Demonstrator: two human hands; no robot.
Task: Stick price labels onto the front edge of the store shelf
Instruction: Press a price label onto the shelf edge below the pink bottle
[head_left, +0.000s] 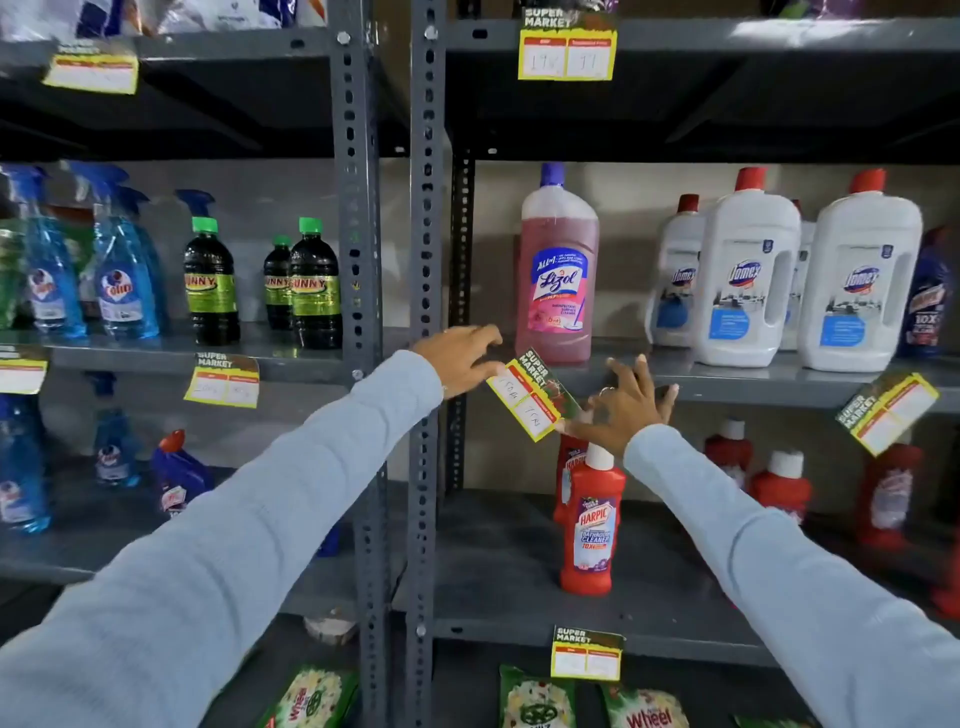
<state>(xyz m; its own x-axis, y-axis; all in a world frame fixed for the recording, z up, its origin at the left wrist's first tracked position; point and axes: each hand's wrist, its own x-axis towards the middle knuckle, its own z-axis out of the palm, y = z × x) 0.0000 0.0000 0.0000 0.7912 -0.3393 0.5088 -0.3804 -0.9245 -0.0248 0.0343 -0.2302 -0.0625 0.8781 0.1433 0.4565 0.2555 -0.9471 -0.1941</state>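
Observation:
A yellow, red and green price label (524, 402) lies tilted against the grey front edge of the middle shelf (727, 384), just below the pink Lizol bottle (558, 270). My left hand (457, 358) grips the label's upper left corner with its fingertips. On the label's other side is my right hand (628, 405), fingers spread over the shelf edge and thumb tip touching the label's lower right corner. Both arms wear light blue sleeves.
Other labels hang on shelf edges: (567, 49), (223, 382), (587, 654), and a tilted one (885, 410). White Domex jugs (748, 275) stand right of the Lizol bottle. A red Harpic bottle (595, 525) stands below my hands. Grey slotted posts (426, 234) divide the racks.

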